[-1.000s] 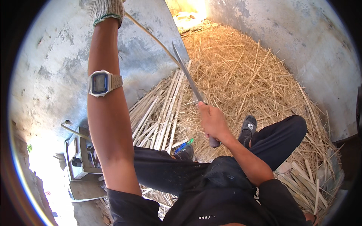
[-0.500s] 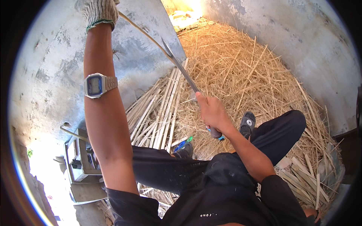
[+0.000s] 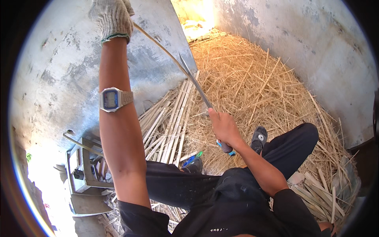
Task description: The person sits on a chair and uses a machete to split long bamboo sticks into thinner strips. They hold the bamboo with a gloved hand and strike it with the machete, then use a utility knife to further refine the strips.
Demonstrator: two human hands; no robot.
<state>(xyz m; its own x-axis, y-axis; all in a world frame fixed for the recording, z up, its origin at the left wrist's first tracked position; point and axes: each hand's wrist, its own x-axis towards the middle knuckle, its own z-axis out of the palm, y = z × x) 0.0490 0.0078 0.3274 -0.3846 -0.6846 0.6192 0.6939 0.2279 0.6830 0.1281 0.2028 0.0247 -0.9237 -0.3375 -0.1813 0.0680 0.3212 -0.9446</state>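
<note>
My left hand (image 3: 112, 19), in a knitted off-white work glove with a green-edged cuff, is stretched forward at the top left. It is closed on one end of a long, thin cane-like strip (image 3: 160, 44), though the fingers are partly cut off by the picture's edge. The strip curves down to the right and meets the blade of a knife (image 3: 199, 89). My bare right hand (image 3: 225, 127) is wrapped round the knife's dark handle, in front of my body, with the narrow blade pointing up and to the left. Whether the blade cuts into the strip cannot be made out.
Pale split strips (image 3: 175, 118) lie in a bundle left of a big heap of straw-like shavings (image 3: 244, 83). Grey walls (image 3: 300, 43) stand on both sides. A small wooden frame (image 3: 85, 168) is at the left; more strips (image 3: 319, 193) lie at the lower right.
The whole view has shifted a little. My left hand and the knife blade sit slightly farther right and lower in the picture. Both hands keep their holds.
</note>
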